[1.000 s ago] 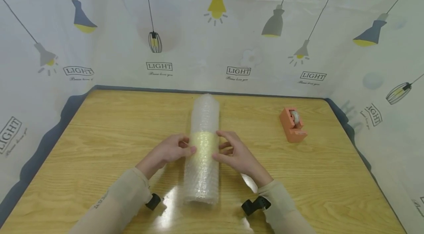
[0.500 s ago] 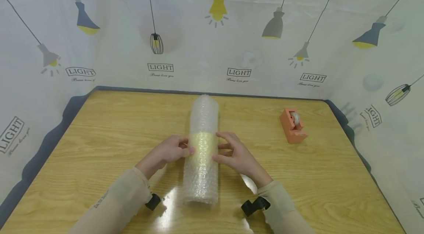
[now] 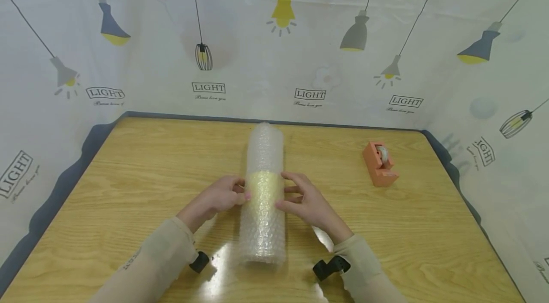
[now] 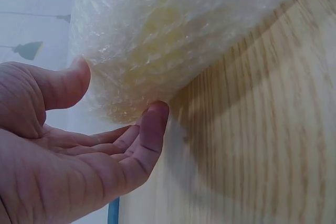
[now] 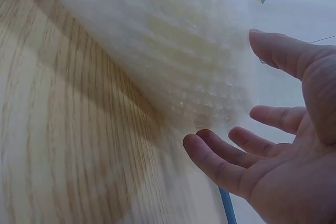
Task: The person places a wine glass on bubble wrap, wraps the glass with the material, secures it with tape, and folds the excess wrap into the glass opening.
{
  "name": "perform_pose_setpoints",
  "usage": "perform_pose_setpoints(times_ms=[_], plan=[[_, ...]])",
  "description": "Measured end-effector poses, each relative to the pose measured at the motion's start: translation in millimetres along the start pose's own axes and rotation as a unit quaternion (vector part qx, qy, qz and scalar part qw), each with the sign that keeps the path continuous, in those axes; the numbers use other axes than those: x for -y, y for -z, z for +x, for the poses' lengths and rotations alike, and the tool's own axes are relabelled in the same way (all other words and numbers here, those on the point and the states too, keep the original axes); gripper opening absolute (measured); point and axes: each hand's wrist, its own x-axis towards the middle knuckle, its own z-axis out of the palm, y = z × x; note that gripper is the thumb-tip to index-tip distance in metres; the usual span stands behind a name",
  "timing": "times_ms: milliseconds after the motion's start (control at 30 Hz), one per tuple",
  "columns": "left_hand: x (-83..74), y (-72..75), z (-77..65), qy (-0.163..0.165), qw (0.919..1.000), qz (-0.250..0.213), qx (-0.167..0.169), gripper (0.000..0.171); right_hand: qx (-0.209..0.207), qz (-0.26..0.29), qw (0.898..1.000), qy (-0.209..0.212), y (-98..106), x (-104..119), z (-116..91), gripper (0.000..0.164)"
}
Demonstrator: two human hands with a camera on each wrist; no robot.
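A roll of clear bubble wrap [image 3: 265, 148] lies lengthwise on the wooden table, pointing away from me. Around its middle, something yellow shows through the plastic; what it is cannot be made out. My left hand [image 3: 218, 194] touches the roll's left side with thumb and fingertips, its fingers loosely bent. On the opposite side is my right hand [image 3: 306, 200], fingers spread and relaxed, its tips at or very near the wrap. In the left wrist view the thumb and little finger of the left hand [image 4: 94, 150] meet the bubble wrap [image 4: 157, 35]. Neither hand wraps around the roll.
An orange tape dispenser [image 3: 379, 169] with a roll of tape stands to the right on the table [image 3: 141, 165]. Printed fabric with lamp drawings [image 3: 257, 55] encloses the table's back and sides. Both wrists carry black devices [image 3: 330, 267].
The bubble wrap roll has shifted very slightly, a little left and then back right. Both hands stay almost in place beside it.
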Motion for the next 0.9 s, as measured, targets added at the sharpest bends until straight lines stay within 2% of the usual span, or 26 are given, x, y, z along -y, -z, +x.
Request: perform_pose_setpoints(times_ms=[233,433,633,767,900], plan=[[2.1,-5.1,2.3,0.000,0.9997,-0.021,0.013,0.051,-0.015,-0.009,1.000,0.026,0,0,0,0.069],[0.8,-6.8,1.5,0.002,0.9999,-0.003,0.010,0.049,-0.020,-0.013,0.999,0.024,-1,2,-1,0.070],[-1.0,-7.4,0.9,0.003,0.9985,0.035,-0.041,0.050,-0.031,-0.025,0.999,0.032,-5,1,0,0.071],[-4.6,-8.7,-1.0,-0.009,0.9933,0.083,-0.079,0.048,-0.043,-0.047,0.997,0.032,-9,4,1,0.071],[-10.4,-9.6,-4.9,-0.023,0.9871,0.129,-0.093,0.045,-0.055,-0.055,0.997,0.026,-13,7,2,0.071]])
